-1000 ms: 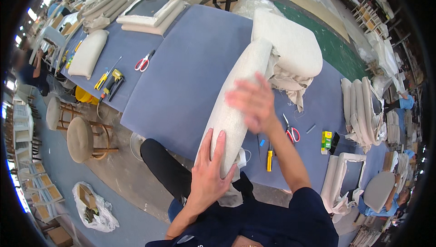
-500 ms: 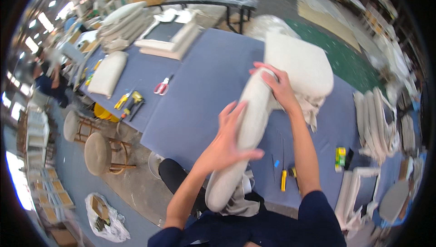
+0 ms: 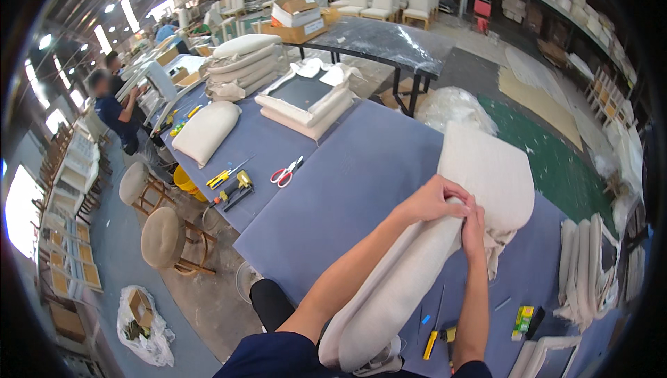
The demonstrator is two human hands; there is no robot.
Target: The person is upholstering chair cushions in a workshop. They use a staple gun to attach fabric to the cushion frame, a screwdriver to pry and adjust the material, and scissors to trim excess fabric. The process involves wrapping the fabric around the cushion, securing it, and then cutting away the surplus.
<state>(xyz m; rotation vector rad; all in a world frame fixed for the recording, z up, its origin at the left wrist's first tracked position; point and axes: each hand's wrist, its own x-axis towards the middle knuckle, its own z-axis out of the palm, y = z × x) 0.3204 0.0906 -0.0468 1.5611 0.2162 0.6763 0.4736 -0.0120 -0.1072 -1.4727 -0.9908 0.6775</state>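
Note:
A long cream fabric-covered cushion (image 3: 396,284) stands on edge in front of me, its near end against my body. My left hand (image 3: 439,199) is closed at its far upper corner, fingertips bent over the cloth. Beside it, my right hand (image 3: 474,225) pinches the same corner, and the two hands meet there. Just beyond them another cream padded panel (image 3: 486,176) lies on the blue-covered table (image 3: 333,190), with loose cloth hanging from its near edge.
Red-handled scissors (image 3: 286,172), a staple gun (image 3: 237,190) and a yellow-handled screwdriver (image 3: 431,343) lie on the table. Stacked cushions (image 3: 243,65) and a framed panel (image 3: 306,96) sit farther back. Round stools (image 3: 163,237) stand at left. Two people (image 3: 118,110) work at far left.
My left hand has moved from the cushion's side up to its far corner, joining my right hand. The cushion has turned to show a lengthwise groove. The view has tilted up.

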